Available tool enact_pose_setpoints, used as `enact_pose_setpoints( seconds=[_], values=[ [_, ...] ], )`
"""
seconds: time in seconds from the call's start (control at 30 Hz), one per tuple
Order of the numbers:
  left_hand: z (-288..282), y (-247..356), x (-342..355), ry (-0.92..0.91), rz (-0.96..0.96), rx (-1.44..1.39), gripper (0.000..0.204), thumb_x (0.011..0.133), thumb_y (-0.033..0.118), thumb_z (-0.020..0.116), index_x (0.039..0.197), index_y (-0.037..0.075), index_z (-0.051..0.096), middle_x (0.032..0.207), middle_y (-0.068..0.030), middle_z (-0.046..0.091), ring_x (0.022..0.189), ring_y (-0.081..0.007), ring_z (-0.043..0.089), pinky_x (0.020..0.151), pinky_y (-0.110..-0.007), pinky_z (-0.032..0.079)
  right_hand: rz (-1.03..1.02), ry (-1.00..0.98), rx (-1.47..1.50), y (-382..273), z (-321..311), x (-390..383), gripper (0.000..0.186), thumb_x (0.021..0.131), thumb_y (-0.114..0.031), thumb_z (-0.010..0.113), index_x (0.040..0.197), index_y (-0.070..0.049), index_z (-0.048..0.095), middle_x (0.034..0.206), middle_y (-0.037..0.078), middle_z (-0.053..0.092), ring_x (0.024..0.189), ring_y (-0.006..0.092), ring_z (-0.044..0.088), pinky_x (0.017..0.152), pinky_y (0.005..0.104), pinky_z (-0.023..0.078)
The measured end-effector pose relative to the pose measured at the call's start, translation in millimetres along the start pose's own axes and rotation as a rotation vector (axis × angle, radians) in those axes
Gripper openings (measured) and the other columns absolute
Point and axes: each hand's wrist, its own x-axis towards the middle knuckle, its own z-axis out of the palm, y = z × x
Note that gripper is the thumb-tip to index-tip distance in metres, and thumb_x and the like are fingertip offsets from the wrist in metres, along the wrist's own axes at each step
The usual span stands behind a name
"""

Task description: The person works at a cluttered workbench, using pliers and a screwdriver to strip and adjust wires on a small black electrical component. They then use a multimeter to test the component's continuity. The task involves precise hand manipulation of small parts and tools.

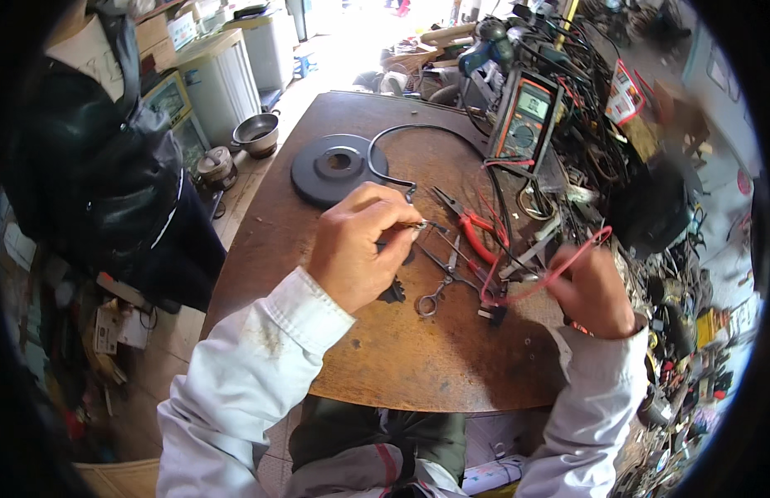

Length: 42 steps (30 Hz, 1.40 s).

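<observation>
My left hand (364, 245) is closed in a pinch over the middle of the table, on a small brass-coloured piece (419, 224) too small to name. Around my right hand (596, 290), to the right, a red test lead (559, 270) loops; its fingers are curled on it. Between the hands lie pliers with red handles (476, 236) and a pair of scissors (439, 290). A black round base (335, 170) rests beyond my left hand, and a black cable (435, 127) arcs from near it across the table. Under my left hand, small dark parts are partly hidden.
A multimeter (524, 120) with a lit display leans at the table's far right. Tangled cables and parts pile up along the right side. At the left stands a person in a dark jacket (78, 158). A metal pan (256, 133) is on the floor behind.
</observation>
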Motion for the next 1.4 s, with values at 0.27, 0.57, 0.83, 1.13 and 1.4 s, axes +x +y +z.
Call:
enact_pose_setpoints(
  seconds=[0.27, 0.57, 0.83, 1.13, 1.4],
  values=[
    [2.6, 5.9, 1.8, -0.051, 0.095, -0.079, 0.024, 0.075, -0.013, 0.071, 0.093, 0.002, 0.073, 0.101, -0.0093, 0.069, 0.088, -0.0205, 0.072, 0.075, -0.031, 0.059, -0.05, 0.209, 1.234, -78.6, -4.0, 13.5, 0.026, 0.098, -0.016, 0.068, 0.111, 0.006, 0.066, 0.087, 0.008, 0.07, 0.075, 0.014, 0.065, 0.068, 0.0274, 0.052],
    [-1.3, 2.5, -2.1, -0.252, 0.031, -0.323, 0.024, 0.077, -0.016, 0.065, 0.093, 0.002, 0.07, 0.103, -0.0097, 0.066, 0.091, -0.0175, 0.069, 0.075, -0.03, 0.058, -0.373, 0.361, 0.633, -62.9, 100.4, 63.0, 0.045, 0.086, 0.013, 0.055, 0.126, -0.002, 0.066, 0.123, 0.017, 0.066, 0.123, 0.0318, 0.062, 0.104, 0.04, 0.047],
    [-7.2, -2.1, -1.0, -0.262, -0.128, -0.685, 0.015, 0.09, -0.007, 0.066, 0.104, -0.003, 0.066, 0.107, -0.0083, 0.065, 0.098, -0.0127, 0.065, 0.084, -0.027, 0.056, -0.45, 0.192, 0.885, -54.3, 96.7, 62.9, 0.037, 0.086, 0.004, 0.066, 0.123, 0.0, 0.067, 0.12, 0.017, 0.069, 0.124, 0.0306, 0.061, 0.106, 0.0399, 0.046],
    [-20.4, 17.5, 5.2, -0.341, -0.342, -0.24, 0.032, 0.08, 0.004, 0.081, 0.108, -0.001, 0.067, 0.097, -0.0061, 0.064, 0.08, -0.0087, 0.06, 0.07, -0.024, 0.054, -0.243, 0.321, 0.983, -57.0, 86.7, 53.4, 0.02, 0.096, -0.006, 0.071, 0.113, 0.003, 0.072, 0.1, 0.01, 0.072, 0.09, 0.0161, 0.066, 0.08, 0.0284, 0.051],
    [-23.8, 13.5, -3.1, -0.671, -0.213, 0.384, 0.055, 0.066, 0.035, 0.092, 0.105, 0.004, 0.07, 0.088, -0.0084, 0.066, 0.071, -0.0224, 0.065, 0.065, -0.034, 0.054, -0.18, 0.393, 0.927, -40.9, 88.7, 51.0, 0.018, 0.097, -0.01, 0.07, 0.11, 0.004, 0.071, 0.101, 0.011, 0.07, 0.093, 0.0168, 0.065, 0.083, 0.0291, 0.051]
  ],
)
